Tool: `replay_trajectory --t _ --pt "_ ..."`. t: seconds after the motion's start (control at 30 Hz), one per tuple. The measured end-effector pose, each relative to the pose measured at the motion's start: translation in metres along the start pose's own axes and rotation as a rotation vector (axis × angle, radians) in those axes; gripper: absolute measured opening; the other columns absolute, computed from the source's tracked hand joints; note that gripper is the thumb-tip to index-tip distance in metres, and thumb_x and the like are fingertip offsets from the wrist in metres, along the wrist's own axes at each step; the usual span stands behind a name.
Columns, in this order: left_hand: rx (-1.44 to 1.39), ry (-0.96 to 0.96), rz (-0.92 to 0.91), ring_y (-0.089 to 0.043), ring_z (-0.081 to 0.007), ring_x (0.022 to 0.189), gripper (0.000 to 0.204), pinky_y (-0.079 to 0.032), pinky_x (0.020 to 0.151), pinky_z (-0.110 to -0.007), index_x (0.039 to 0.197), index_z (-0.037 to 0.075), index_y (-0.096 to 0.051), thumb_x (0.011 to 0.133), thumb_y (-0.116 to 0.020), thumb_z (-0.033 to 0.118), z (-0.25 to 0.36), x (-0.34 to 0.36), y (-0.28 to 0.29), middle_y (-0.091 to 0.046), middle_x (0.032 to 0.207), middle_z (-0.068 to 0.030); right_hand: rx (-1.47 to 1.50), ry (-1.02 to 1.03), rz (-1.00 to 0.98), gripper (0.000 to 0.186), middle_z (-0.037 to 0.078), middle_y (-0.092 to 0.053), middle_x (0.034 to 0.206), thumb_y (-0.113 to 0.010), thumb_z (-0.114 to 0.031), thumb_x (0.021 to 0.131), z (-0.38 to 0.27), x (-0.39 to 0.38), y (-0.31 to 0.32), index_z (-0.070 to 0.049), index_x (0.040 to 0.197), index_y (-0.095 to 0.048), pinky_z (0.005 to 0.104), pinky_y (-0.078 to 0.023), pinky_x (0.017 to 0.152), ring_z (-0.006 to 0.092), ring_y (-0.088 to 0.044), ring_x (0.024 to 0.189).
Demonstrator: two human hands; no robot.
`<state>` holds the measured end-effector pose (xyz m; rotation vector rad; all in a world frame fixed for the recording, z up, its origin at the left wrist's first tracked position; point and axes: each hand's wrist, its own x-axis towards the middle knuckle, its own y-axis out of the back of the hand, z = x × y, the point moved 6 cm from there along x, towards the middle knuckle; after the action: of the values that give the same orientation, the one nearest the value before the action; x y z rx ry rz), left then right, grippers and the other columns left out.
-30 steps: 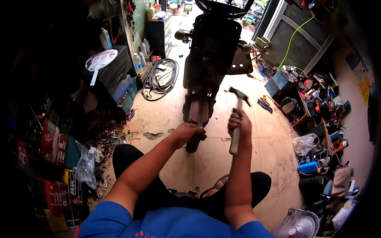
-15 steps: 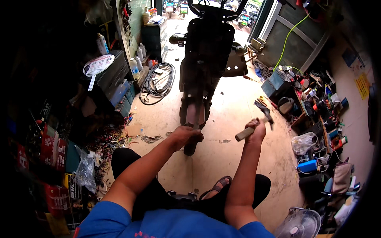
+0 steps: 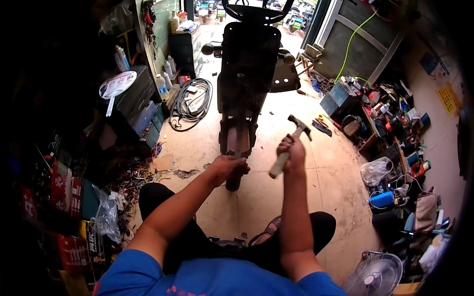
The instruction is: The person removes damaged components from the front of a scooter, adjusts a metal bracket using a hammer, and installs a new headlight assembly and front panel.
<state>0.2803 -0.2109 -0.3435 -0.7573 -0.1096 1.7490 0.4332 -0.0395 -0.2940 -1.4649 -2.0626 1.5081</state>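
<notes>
In front of me stands a dark two-wheeled vehicle point(image 3: 249, 59), seen from its rear, with a wheel point(image 3: 233, 183) at its near end. My left hand point(image 3: 228, 168) is closed at that near end, just above the wheel. Its fingers are curled round something dark and narrow, too shadowed to name. To the right, my right hand point(image 3: 293, 150) grips a hammer point(image 3: 280, 166) by its pale handle. The hammer's dark head points up and away from me, in the air above the floor, apart from the vehicle.
A coiled hose or cable point(image 3: 191, 106) lies left of the vehicle. Tangled wires point(image 3: 140, 172) and boxes crowd the left side. Tools and parts fill a low shelf point(image 3: 377, 126) on the right. A fan point(image 3: 379, 274) stands near my right knee. Pliers point(image 3: 322, 128) lie on the floor.
My right hand has swung the hammer leftward, closer to the vehicle, and slightly up. My left hand keeps its place at the vehicle's near end. The whole view has shifted a little.
</notes>
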Motion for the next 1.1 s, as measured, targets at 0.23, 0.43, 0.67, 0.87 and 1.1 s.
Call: replay_trajectory --t 0.23,0.43,0.67,0.87,1.1 --pt "0.074 -0.038 0.008 -0.075 -0.0247 0.092 0.034 -0.06 0.09 -0.037 0.112 -0.006 -0.066 0.101 -0.07 0.026 -0.002 -0.002 -0.002 -0.075 0.101 -0.0151 0.087 -0.274 -0.186 0.022 -0.005 -0.038 0.069 -0.048 -0.028 0.11 0.027 0.005 -0.01 -0.013 0.093 -0.046 0.0211 -0.034 0.045 0.0051 -0.036 0.052" --pt "0.129 -0.053 0.056 -0.076 -0.0247 0.086 0.032 -0.061 0.084 -0.037 0.103 -0.005 -0.068 0.101 -0.068 0.027 0.002 0.0 -0.001 -0.075 0.097 -0.0151 -0.341 -0.285 -0.089 0.019 -0.005 -0.04 0.068 -0.05 -0.028 0.109 0.071 -0.015 -0.037 -0.011 0.1 -0.051 0.0227 -0.034 0.046 0.0072 -0.036 0.051" --pt "0.089 -0.081 0.091 -0.073 -0.0244 0.076 0.031 -0.063 0.074 -0.04 0.096 -0.004 -0.066 0.102 -0.067 0.027 -0.002 0.006 -0.001 -0.071 0.085 -0.013 -0.31 -0.195 -0.008 0.025 -0.003 -0.043 0.074 -0.05 -0.032 0.109 0.033 -0.015 -0.006 -0.008 0.105 -0.051 0.0215 -0.035 0.047 0.0067 -0.04 0.056" --pt "0.048 -0.098 0.111 -0.072 -0.0246 0.067 0.031 -0.058 0.063 -0.037 0.09 -0.001 -0.063 0.103 -0.064 0.027 -0.001 -0.004 -0.004 -0.07 0.078 -0.0121 -0.195 -0.28 0.044 0.027 -0.003 -0.044 0.074 -0.05 -0.032 0.109 0.041 -0.009 0.055 -0.006 0.107 -0.051 0.0213 -0.039 0.047 0.0069 -0.042 0.056" --pt "0.143 -0.128 0.1 -0.073 -0.0253 0.066 0.035 -0.056 0.06 -0.037 0.095 -0.003 -0.063 0.104 -0.062 0.03 -0.004 -0.003 -0.002 -0.072 0.079 -0.0149 -0.156 -0.406 0.184 0.02 -0.004 -0.044 0.068 -0.049 -0.024 0.107 0.06 0.008 0.121 -0.008 0.096 -0.049 0.0201 -0.046 0.046 0.0068 -0.045 0.052"
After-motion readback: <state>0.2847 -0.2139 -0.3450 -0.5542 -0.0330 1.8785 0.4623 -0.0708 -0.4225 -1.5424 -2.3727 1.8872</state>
